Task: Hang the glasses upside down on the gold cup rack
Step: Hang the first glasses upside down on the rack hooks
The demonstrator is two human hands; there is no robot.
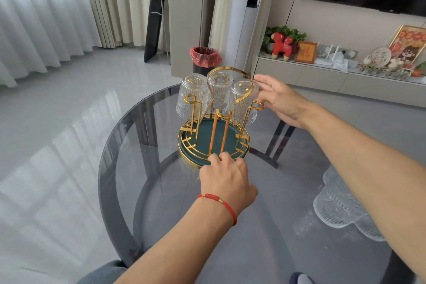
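The gold cup rack (230,70) stands on a round teal tray (230,132) near the far side of the glass table (138,168). Three ribbed clear glasses hang on it upside down: a left glass (184,105), a middle glass (220,97) and a right glass (250,115). My left hand (227,177), with a red string on its wrist, grips the front rim of the rack's base. My right hand (281,99) reaches in from the right with its fingers apart, and its fingertips touch the right glass. Two gold pegs at the front are bare.
More ribbed glasses (336,207) lie on the table at the right, partly hidden under my right forearm. Beyond the table stand a bin with a red liner (205,56), a tall white unit and a low shelf of ornaments (322,62). Curtains hang at the left.
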